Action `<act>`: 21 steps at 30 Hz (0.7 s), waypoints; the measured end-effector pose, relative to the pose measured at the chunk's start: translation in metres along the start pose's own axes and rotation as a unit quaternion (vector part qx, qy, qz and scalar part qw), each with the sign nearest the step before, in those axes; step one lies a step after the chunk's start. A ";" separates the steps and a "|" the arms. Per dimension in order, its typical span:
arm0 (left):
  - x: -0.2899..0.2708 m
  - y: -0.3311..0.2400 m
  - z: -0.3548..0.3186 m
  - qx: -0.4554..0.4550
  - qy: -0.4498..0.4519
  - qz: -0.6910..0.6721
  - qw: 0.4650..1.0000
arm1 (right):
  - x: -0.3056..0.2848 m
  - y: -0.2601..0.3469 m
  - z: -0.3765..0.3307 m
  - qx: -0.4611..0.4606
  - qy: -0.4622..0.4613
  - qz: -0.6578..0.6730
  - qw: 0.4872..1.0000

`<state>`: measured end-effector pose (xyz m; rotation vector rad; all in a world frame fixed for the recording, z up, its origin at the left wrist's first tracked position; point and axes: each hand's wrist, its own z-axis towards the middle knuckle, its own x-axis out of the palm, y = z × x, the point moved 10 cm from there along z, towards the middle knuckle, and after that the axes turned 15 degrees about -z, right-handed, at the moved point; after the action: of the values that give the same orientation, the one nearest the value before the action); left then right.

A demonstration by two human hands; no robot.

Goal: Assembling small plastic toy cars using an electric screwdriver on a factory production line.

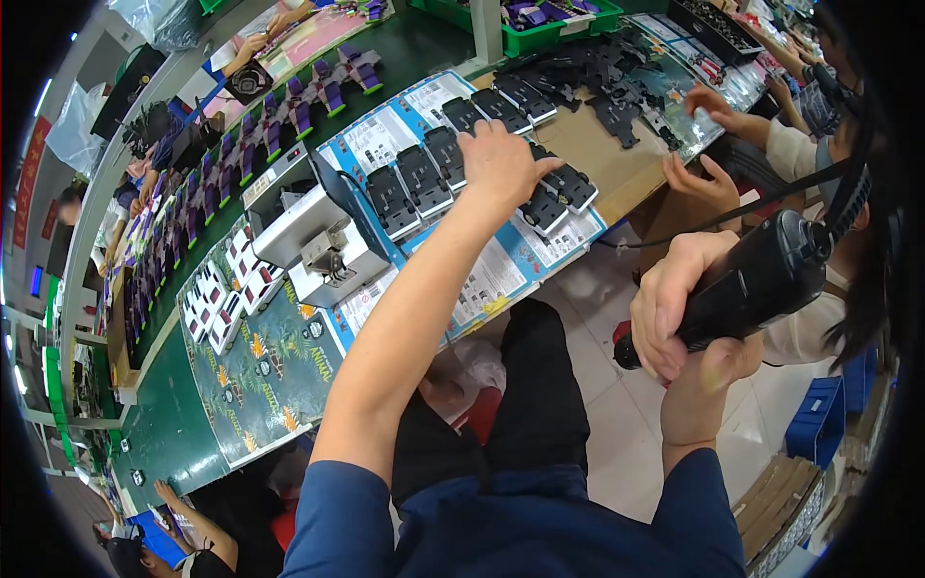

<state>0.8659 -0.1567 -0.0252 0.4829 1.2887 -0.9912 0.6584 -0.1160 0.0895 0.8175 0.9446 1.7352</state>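
Note:
My left hand [503,166] reaches over several small toy cars [421,176] that lie upside down in rows, black undersides up and white bodies below. Its fingers and thumb are apart, resting on or just above the cars; the hand hides part of the row. To its right, two toy cars [545,209] sit close together near the table's front edge. Off the table, my right hand [682,308] is closed around a black electric screwdriver [756,279]. The tool tilts, its cable end up to the right and its tip end low on the left.
A white box-shaped machine [323,246] stands left of the cars. Beyond it lie white car bodies [210,306]. Black plastic parts [617,101] are heaped at the back right, beside a co-worker's hands [708,173]. A black cable [694,217] crosses on the right.

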 end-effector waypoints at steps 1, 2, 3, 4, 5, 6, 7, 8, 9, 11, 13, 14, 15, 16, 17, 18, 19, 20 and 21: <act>0.003 -0.003 0.005 0.000 0.000 0.000 1.000 | -0.003 0.000 0.000 0.000 0.000 0.000 1.000; 0.012 -0.003 0.010 -0.007 0.029 -0.005 1.000 | -0.002 0.001 0.000 -0.009 0.020 0.002 1.000; 0.021 -0.002 0.012 -0.014 0.060 -0.009 0.998 | -0.001 0.001 0.000 -0.018 0.040 0.007 0.999; 0.023 0.001 0.016 -0.031 0.064 -0.020 0.997 | -0.003 0.000 -0.001 -0.017 0.038 0.009 0.999; 0.025 0.003 0.018 -0.032 0.067 -0.020 0.997 | -0.003 0.001 -0.001 -0.027 0.053 0.010 0.998; 0.029 0.005 0.021 -0.043 0.081 -0.041 0.995 | -0.003 0.005 -0.003 -0.037 0.067 0.009 0.997; 0.032 0.006 0.022 -0.054 0.094 -0.063 0.992 | -0.005 0.008 -0.003 -0.036 0.065 0.010 0.997; 0.034 0.005 0.022 -0.054 0.095 -0.064 0.992 | -0.006 0.011 -0.004 -0.030 0.067 -0.002 0.997; 0.028 0.005 0.022 -0.061 0.063 -0.100 0.991 | -0.006 0.012 -0.004 -0.025 0.070 -0.012 0.997; 0.020 0.003 0.022 -0.075 0.017 -0.175 0.982 | -0.007 0.012 -0.002 -0.024 0.071 -0.011 0.997; 0.018 0.005 0.023 -0.101 0.002 -0.308 0.946 | 0.003 0.011 0.002 -0.025 0.075 -0.008 0.997; 0.021 0.007 0.021 -0.102 -0.015 -0.420 0.901 | 0.005 0.011 0.004 -0.029 0.023 -0.009 0.999; 0.024 0.012 0.019 -0.100 -0.033 -0.527 0.843 | 0.003 0.011 0.006 -0.032 -0.029 -0.011 0.999; 0.004 0.004 0.008 -0.075 -0.073 -0.541 0.835 | 0.002 0.011 0.006 -0.032 -0.029 -0.013 0.999; -0.015 -0.001 -0.007 -0.039 -0.099 -0.602 0.792 | 0.003 0.010 0.005 -0.028 -0.014 -0.009 0.999; -0.038 0.000 -0.029 -0.005 -0.128 -0.655 0.744 | 0.008 0.008 0.006 -0.025 0.006 -0.004 1.000; -0.071 0.000 -0.058 0.032 -0.178 -0.644 0.743 | 0.013 0.005 0.008 -0.025 0.010 -0.002 1.000; -0.094 0.012 -0.088 0.052 -0.209 -0.571 0.792 | 0.016 0.002 0.011 -0.029 -0.011 0.009 0.999; -0.113 0.026 -0.121 0.065 -0.263 -0.527 0.805 | 0.020 -0.002 0.015 -0.031 -0.030 0.020 0.999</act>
<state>0.8229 -0.0107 0.0438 -0.4998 0.9169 -1.9759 0.6655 -0.0929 0.0973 0.8480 0.8350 1.7566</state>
